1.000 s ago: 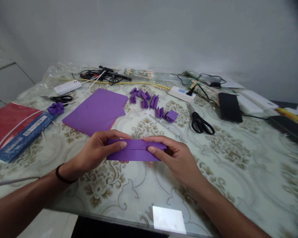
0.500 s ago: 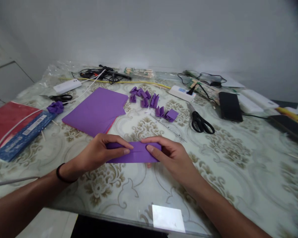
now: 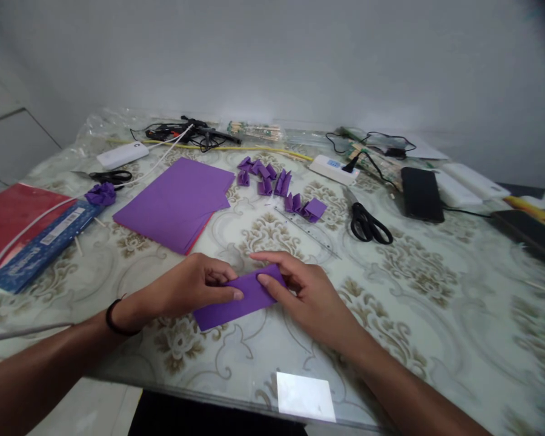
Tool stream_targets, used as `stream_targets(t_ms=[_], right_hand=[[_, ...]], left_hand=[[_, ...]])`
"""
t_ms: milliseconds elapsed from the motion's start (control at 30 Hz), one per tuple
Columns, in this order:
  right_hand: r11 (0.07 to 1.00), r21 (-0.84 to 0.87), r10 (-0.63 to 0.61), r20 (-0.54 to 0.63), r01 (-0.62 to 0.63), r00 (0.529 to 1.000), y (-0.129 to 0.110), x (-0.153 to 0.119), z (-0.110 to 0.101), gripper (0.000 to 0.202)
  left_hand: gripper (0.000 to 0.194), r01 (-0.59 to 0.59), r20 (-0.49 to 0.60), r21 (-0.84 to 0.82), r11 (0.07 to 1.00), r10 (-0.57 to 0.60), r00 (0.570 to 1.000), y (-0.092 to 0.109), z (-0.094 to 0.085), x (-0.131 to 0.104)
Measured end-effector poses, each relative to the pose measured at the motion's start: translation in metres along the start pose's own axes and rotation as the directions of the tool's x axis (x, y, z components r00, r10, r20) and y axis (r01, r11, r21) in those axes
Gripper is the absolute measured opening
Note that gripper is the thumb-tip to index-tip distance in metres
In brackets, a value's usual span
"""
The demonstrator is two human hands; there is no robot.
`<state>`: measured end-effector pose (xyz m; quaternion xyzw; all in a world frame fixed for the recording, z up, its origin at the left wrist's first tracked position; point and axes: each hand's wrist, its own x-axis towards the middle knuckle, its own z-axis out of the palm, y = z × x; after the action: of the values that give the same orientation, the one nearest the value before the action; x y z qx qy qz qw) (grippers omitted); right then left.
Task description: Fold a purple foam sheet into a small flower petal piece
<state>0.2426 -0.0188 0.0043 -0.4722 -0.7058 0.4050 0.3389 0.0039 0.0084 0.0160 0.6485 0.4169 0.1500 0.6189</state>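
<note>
A folded strip of purple paper (image 3: 236, 306) is held tilted above the patterned table, its right end higher. My left hand (image 3: 197, 287) pinches its upper left part, thumb on the face. On the right part, my right hand (image 3: 295, 287) grips it with the thumb in front and the index finger stretched out past the top edge. Beyond the hands lie several small folded purple pieces (image 3: 282, 183) and a clear ruler (image 3: 309, 231). A stack of purple sheets (image 3: 177, 203) rests to their left, with a red edge under it.
Black-handled scissors (image 3: 367, 224) lie at the right, near a black phone (image 3: 421, 194) and a power strip (image 3: 333, 169). More scissors (image 3: 111, 177), crumpled purple paper (image 3: 100, 194) and a red and blue packet (image 3: 36, 236) are at the left.
The purple strip has turned so its left end hangs lower, and its slit-like line no longer shows. My right index finger has moved off the paper's top edge.
</note>
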Motion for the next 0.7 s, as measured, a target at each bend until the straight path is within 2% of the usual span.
stream_targets(t_ms=[167,200,300,367,533,700], right_hand=[[0.979,0.175,0.098,0.033,-0.102,0.995,-0.004,-0.001,0.007,0.049],[0.965,0.220,0.136,0.038,-0.141,0.990,-0.005,0.000,0.008,0.048],[0.920,0.301,0.238,0.081,-0.251,0.968,-0.003,0.001,0.011,0.026],[0.907,0.306,0.268,0.106,-0.288,0.957,-0.002,0.002,0.013,0.026],[0.913,0.306,0.241,0.130,-0.270,0.962,-0.002,0.002,0.014,0.033],[0.939,0.259,0.198,0.135,-0.227,0.971,-0.004,0.002,0.010,0.039]], left_hand=[[0.029,0.008,0.011,0.010,1.000,-0.008,1.000,-0.001,0.003,0.000],[0.030,0.002,-0.006,0.006,1.000,-0.002,1.000,-0.002,0.003,0.000],[0.033,-0.013,-0.053,0.004,1.000,0.013,0.998,-0.002,0.004,0.001],[0.034,-0.017,-0.061,0.007,1.000,0.018,0.998,-0.003,0.005,0.001],[0.035,0.011,0.030,0.031,0.999,-0.011,0.999,-0.002,0.008,0.000],[0.038,0.003,0.041,0.065,0.998,-0.006,0.999,0.001,0.008,-0.001]])
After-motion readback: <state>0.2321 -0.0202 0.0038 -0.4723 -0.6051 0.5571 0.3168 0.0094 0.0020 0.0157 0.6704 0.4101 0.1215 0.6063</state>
